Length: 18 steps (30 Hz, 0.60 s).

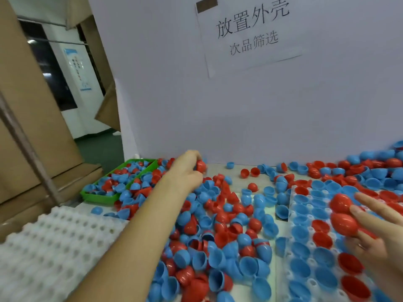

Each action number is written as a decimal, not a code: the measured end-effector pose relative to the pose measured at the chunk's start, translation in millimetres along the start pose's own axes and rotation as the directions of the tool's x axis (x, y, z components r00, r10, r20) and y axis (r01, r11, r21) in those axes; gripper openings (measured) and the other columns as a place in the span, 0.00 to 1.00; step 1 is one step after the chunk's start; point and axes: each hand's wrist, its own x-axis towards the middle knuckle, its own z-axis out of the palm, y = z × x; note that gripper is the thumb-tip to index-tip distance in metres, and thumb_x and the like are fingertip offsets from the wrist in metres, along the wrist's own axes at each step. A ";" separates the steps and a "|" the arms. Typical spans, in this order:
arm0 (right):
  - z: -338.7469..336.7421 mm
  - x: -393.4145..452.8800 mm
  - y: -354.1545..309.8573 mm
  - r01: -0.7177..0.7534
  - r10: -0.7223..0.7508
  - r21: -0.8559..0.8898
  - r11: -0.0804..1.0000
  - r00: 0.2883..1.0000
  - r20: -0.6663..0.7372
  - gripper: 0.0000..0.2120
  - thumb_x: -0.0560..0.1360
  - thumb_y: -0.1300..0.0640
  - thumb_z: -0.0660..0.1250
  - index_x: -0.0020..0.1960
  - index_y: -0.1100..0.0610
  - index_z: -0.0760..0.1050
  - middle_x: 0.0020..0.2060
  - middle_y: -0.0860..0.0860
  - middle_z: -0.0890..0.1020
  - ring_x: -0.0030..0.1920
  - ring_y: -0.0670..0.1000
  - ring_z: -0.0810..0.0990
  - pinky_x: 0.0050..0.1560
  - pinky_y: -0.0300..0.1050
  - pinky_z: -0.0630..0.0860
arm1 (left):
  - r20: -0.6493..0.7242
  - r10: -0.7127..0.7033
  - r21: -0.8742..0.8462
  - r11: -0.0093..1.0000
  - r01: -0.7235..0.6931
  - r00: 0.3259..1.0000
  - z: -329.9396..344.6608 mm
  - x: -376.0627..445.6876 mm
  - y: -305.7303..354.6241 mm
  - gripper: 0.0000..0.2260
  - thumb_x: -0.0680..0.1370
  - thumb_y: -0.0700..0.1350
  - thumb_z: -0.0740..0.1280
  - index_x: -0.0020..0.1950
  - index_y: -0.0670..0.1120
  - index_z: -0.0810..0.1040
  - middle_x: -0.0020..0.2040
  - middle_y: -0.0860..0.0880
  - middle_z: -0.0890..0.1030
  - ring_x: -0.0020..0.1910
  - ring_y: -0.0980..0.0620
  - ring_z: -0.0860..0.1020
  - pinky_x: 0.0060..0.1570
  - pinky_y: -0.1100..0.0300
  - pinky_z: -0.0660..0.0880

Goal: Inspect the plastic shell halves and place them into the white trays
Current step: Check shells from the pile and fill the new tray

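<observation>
A heap of red and blue plastic shell halves (220, 232) covers the table. My left hand (185, 171) reaches to the far side of the heap and pinches one red shell half (201, 166) between thumb and fingers. My right hand (377, 232) hovers over the white tray (291, 216) at the right, palm up, with two red shell halves (342, 212) resting against its fingers. That tray's pockets hold several blue and red halves, open side up.
A green bin (98, 198) with two compartments full of shell halves sits at the back left. An empty white tray (54, 247) lies at the front left. A white board with a paper sign (250, 33) stands behind the table. Cardboard boxes (32, 127) rise on the left.
</observation>
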 end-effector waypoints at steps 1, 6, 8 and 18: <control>-27.1 9.9 18.8 -0.024 0.024 0.045 0.999 1.000 -0.003 0.42 0.39 0.41 0.86 0.53 0.41 0.83 0.43 0.49 0.88 0.36 0.48 0.86 0.27 0.43 0.78 | -0.025 0.023 0.028 0.999 -0.022 0.999 -11.2 14.9 8.6 0.14 0.80 0.29 0.55 0.36 0.40 0.68 0.32 0.43 0.70 0.30 0.52 0.66 0.27 0.65 0.65; -97.4 65.1 66.4 -0.111 0.121 -0.069 0.991 0.978 0.170 0.39 0.61 0.33 0.79 0.69 0.36 0.72 0.68 0.47 0.78 0.66 0.51 0.79 0.63 0.54 0.74 | -0.216 0.306 0.562 0.815 -0.138 0.927 -95.9 92.1 46.8 0.08 0.80 0.28 0.59 0.50 0.37 0.77 0.41 0.39 0.78 0.37 0.44 0.77 0.29 0.59 0.76; -52.4 28.4 42.0 -0.140 0.134 0.016 0.990 0.973 0.189 0.42 0.53 0.35 0.84 0.65 0.38 0.76 0.61 0.50 0.83 0.57 0.53 0.84 0.50 0.51 0.83 | -0.248 0.482 0.857 0.514 -0.042 0.840 -133.6 117.0 73.5 0.08 0.80 0.33 0.63 0.57 0.33 0.78 0.53 0.34 0.80 0.53 0.38 0.79 0.48 0.49 0.77; 44.3 -15.1 -22.1 -0.093 0.094 -0.058 0.994 0.995 0.015 0.11 0.73 0.65 0.70 0.51 0.51 0.83 0.44 0.59 0.83 0.38 0.55 0.76 0.38 0.46 0.73 | -0.071 0.539 0.967 -0.170 0.191 0.840 -152.9 136.6 72.2 0.31 0.80 0.58 0.67 0.78 0.47 0.64 0.73 0.33 0.65 0.74 0.33 0.59 0.71 0.39 0.61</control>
